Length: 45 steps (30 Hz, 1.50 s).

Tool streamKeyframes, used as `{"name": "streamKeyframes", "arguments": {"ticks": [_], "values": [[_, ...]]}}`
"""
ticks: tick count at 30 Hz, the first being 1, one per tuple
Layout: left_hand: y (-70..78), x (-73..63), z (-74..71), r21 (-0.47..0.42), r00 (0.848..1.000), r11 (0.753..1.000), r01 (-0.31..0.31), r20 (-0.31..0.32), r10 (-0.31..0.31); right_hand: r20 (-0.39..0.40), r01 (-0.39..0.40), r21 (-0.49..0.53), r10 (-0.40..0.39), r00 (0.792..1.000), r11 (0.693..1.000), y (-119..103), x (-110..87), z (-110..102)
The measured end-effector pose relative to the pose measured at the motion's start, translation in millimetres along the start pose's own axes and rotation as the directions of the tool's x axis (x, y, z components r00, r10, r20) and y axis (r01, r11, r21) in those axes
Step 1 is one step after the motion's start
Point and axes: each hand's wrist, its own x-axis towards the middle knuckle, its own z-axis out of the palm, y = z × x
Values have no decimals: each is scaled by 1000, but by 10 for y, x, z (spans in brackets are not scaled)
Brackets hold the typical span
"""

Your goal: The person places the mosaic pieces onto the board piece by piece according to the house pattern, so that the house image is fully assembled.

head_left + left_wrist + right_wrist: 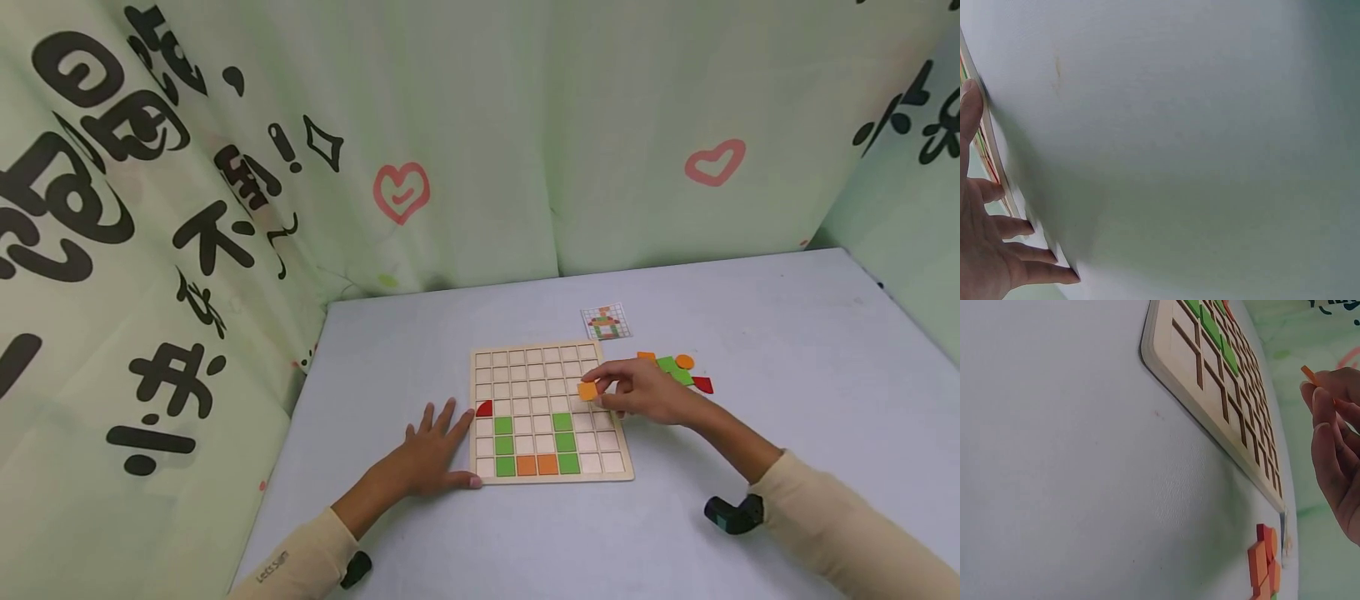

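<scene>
A wooden grid board [522, 367] lies on the table, with green and orange square tiles set in its lower rows and a red quarter-round tile [484, 408] at its left side. My right hand [648, 392] pinches an orange square tile [587, 391] above the board's right part; the right wrist view shows that tile [1310, 375] edge-on between thumb and fingers. Spread on the table, my left hand [431, 458] touches the board's left edge with thumb and forefinger. In the left wrist view the fingers [1041, 273] are straight beside the board's rim [999, 164].
Loose orange, green and red tiles [675, 371] lie right of the board, partly behind my right hand. A small pattern card [606, 321] sits beyond the board's far edge. Pale curtains [480, 150] with printed hearts and lettering stand behind and left of the table [780, 333].
</scene>
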Motion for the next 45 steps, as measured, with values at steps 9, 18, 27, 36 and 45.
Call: {"name": "streamKeyframes", "arguments": {"ticks": [9, 18, 27, 36, 45], "values": [[-2, -1, 9, -12, 1000, 1000, 3, 1, -3, 4, 6, -17, -6, 1000, 1000, -47, 135, 171], [-11, -5, 2, 1, 1000, 1000, 7, 7, -7, 34, 28, 37, -29, 999, 999, -136, 291, 316], [-18, 12, 20, -1, 1000, 1000, 5, 10, -5, 17, 52, 4, -52, 999, 999, -179, 471, 507], [-17, 19, 13, 3, 1000, 1000, 9, 18, -9, 44, 6, -68, -3, 999, 998, -258, 616, 714], [-14, 12, 7, 6, 1000, 1000, 7, 15, -7, 36, 17, -124, -13, 999, 992, -300, 772, 897]]}}
